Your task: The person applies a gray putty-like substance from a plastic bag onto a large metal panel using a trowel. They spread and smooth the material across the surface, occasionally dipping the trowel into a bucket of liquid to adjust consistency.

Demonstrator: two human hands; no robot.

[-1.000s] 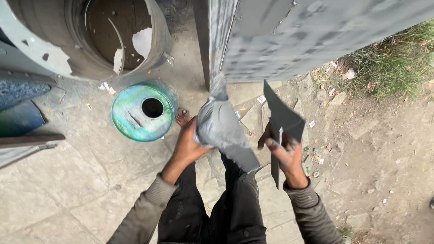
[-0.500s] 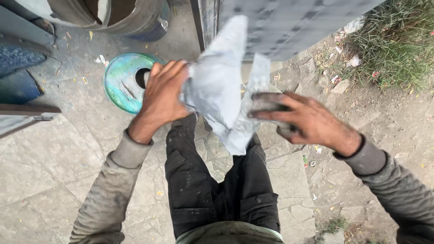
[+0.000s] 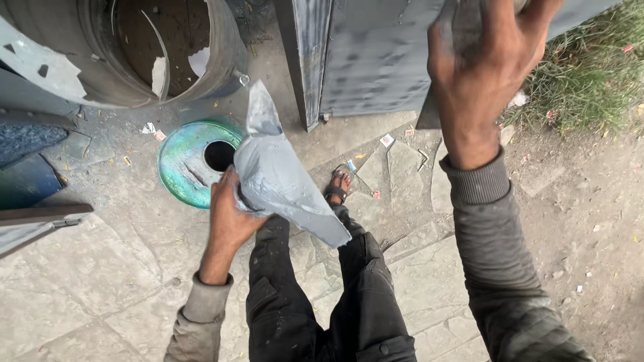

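- Grey crumpled sheet (image 3: 282, 181) is held up over the paved ground, in front of the person's dark trousers, its pointed top tilted toward the far side.
- Its left edge is gripped by the left hand (image 3: 230, 218), fingers closed around it.
- The right hand (image 3: 479, 74) is raised at the far right, pressed against the grey metal panel (image 3: 376, 60); whether anything is clamped in it cannot be told.
- A green round lid (image 3: 191, 161) with a dark hole is seen on the ground just left of the sheet.
- A rusty drum (image 3: 127, 50) stands beyond it, far left.
- A sandalled foot (image 3: 339, 184) is visible below the sheet.
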